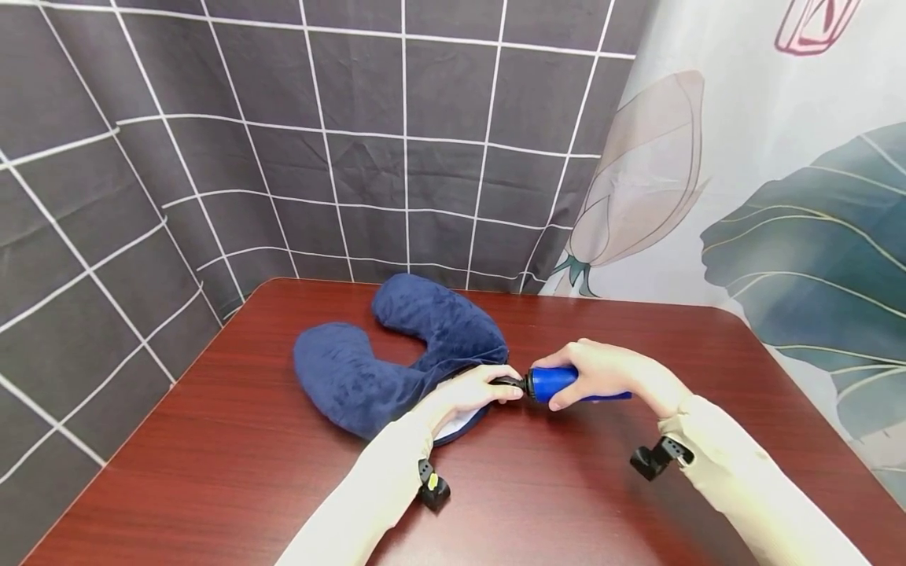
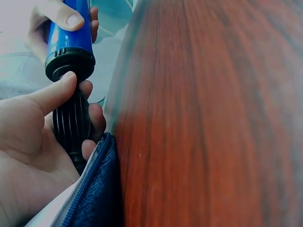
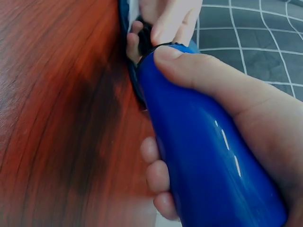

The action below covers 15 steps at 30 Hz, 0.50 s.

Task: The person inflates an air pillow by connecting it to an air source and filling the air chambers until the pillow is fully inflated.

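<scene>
A blue hand pump point(image 1: 554, 383) with a black ribbed handle point(image 2: 72, 120) lies between my hands, above the table. My right hand point(image 1: 598, 369) wraps round its glossy blue barrel point(image 3: 203, 146), thumb along the top. With thumb and fingers my left hand point(image 1: 470, 391) holds the handle, close to the black collar point(image 2: 71, 64). The left hand rests at the near right edge of a navy plush U-shaped neck pillow point(image 1: 354, 377). There the pillow's zip point(image 2: 85, 189) edges a white lining point(image 1: 453, 424). The far end of the barrel is partly covered by the right hand.
The reddish-brown wooden table point(image 1: 283, 495) extends round the pillow and hands. A dark grid-patterned curtain point(image 1: 368, 173) hangs behind and to the left; a pale floral curtain point(image 1: 764, 134) hangs at the right. Each wrist wears a small black camera point(image 1: 433, 487).
</scene>
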Each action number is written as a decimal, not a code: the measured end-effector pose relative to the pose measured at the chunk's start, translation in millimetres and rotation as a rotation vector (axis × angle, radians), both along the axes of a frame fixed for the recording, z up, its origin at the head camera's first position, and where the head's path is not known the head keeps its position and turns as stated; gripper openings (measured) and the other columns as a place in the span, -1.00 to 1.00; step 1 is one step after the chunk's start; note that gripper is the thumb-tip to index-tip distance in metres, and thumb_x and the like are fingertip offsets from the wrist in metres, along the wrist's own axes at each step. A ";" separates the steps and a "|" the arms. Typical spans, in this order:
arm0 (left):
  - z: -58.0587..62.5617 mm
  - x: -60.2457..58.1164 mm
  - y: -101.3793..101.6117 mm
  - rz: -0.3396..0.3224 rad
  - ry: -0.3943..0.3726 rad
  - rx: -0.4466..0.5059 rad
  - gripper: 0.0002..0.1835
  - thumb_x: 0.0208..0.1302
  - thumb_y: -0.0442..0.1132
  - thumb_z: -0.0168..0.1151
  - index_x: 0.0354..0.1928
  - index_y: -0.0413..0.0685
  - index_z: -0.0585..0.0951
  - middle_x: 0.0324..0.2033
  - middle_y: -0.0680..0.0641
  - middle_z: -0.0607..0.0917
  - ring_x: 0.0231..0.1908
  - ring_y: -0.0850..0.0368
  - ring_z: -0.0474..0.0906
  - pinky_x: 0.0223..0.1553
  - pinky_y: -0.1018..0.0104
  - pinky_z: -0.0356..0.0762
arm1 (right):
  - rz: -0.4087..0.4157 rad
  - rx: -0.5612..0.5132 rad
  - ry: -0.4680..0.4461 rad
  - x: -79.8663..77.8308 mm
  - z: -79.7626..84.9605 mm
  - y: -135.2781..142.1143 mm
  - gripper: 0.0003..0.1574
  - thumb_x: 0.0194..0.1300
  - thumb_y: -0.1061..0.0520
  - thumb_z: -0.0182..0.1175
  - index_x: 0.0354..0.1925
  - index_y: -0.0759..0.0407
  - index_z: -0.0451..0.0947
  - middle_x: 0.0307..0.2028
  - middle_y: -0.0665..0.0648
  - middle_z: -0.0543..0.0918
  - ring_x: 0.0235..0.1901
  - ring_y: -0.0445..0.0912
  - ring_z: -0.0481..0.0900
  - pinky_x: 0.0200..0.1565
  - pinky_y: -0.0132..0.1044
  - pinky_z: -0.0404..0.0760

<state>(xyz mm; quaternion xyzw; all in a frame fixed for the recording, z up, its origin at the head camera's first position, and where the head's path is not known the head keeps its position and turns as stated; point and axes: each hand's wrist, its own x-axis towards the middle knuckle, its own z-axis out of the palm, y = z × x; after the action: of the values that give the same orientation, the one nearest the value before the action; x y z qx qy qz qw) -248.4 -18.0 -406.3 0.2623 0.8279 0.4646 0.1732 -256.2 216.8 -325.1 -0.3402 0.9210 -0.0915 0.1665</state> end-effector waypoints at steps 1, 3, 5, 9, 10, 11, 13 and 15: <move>0.3 0.2 -0.2 -0.004 0.007 -0.003 -0.77 0.34 -0.17 0.23 -0.04 -0.12 0.63 -0.35 -0.05 0.66 -0.38 0.36 0.46 -0.21 0.51 0.42 | 0.002 -0.003 0.004 1.2 0.5 1.2 -0.25 0.08 -0.28 0.41 0.23 -0.14 0.54 -0.09 -0.03 0.73 -0.18 -0.13 0.59 -0.21 -0.23 0.58; 1.5 0.6 -0.9 -0.014 0.020 -0.007 -0.77 0.34 -0.17 0.23 -0.05 -0.12 0.63 -0.39 -0.01 0.63 -0.39 0.37 0.45 -0.22 0.51 0.41 | 0.011 -0.016 0.012 3.5 1.9 5.0 -0.24 0.09 -0.28 0.40 0.23 -0.12 0.54 -0.09 -0.03 0.73 -0.19 -0.14 0.60 -0.21 -0.24 0.57; 2.3 0.6 -0.8 -0.027 0.038 -0.019 -0.77 0.34 -0.16 0.23 -0.05 -0.12 0.63 -0.43 0.04 0.59 -0.40 0.37 0.44 -0.23 0.52 0.39 | 0.011 -0.028 0.018 6.0 3.3 12.0 -0.24 0.09 -0.27 0.41 0.23 -0.10 0.54 -0.08 -0.02 0.73 -0.19 -0.15 0.61 -0.20 -0.25 0.57; 4.6 0.7 -2.1 -0.041 0.071 -0.051 -0.77 0.34 -0.14 0.23 -0.06 -0.09 0.63 -0.46 0.11 0.55 -0.41 0.39 0.42 -0.26 0.54 0.36 | -0.012 -0.038 0.015 11.4 7.3 30.2 -0.20 0.09 -0.30 0.39 0.26 -0.07 0.52 -0.03 -0.01 0.71 -0.15 -0.16 0.62 -0.18 -0.27 0.58; 4.9 0.7 -2.6 -0.044 0.080 -0.059 -0.77 0.34 -0.14 0.23 -0.06 -0.08 0.63 -0.46 0.11 0.56 -0.42 0.40 0.42 -0.26 0.54 0.36 | -0.019 -0.044 0.013 12.8 8.4 35.2 -0.20 0.09 -0.30 0.39 0.26 -0.07 0.52 -0.03 -0.01 0.71 -0.15 -0.16 0.62 -0.18 -0.28 0.58; 5.3 0.7 -2.9 -0.047 0.089 -0.065 -0.77 0.34 -0.13 0.23 -0.06 -0.08 0.63 -0.46 0.11 0.56 -0.42 0.40 0.42 -0.27 0.55 0.36 | -0.026 -0.049 0.009 14.3 9.5 40.6 -0.20 0.09 -0.31 0.39 0.26 -0.08 0.52 -0.02 -0.01 0.71 -0.14 -0.17 0.62 -0.18 -0.29 0.58; 5.7 0.9 -3.3 -0.048 0.098 -0.079 -0.76 0.34 -0.12 0.22 -0.05 -0.06 0.63 -0.45 0.10 0.57 -0.41 0.42 0.42 -0.26 0.56 0.36 | -0.033 -0.064 0.001 17.6 12.6 51.7 -0.19 0.10 -0.31 0.39 0.26 -0.07 0.52 -0.02 -0.01 0.71 -0.15 -0.19 0.61 -0.20 -0.31 0.58; 5.3 1.1 -3.4 -0.049 0.108 -0.085 -0.76 0.34 -0.11 0.23 -0.05 -0.05 0.64 -0.44 0.09 0.60 -0.40 0.42 0.43 -0.24 0.55 0.38 | -0.053 -0.075 -0.001 21.9 15.3 63.1 -0.19 0.10 -0.32 0.39 0.26 -0.09 0.52 -0.02 -0.02 0.71 -0.16 -0.21 0.61 -0.21 -0.35 0.57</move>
<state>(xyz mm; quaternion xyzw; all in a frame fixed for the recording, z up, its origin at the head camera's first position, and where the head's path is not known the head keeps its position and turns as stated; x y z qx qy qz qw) -247.3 -21.5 -401.0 0.2995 0.8483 0.4100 0.1504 -234.3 279.9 -309.7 -0.3219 0.9253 -0.1307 0.1518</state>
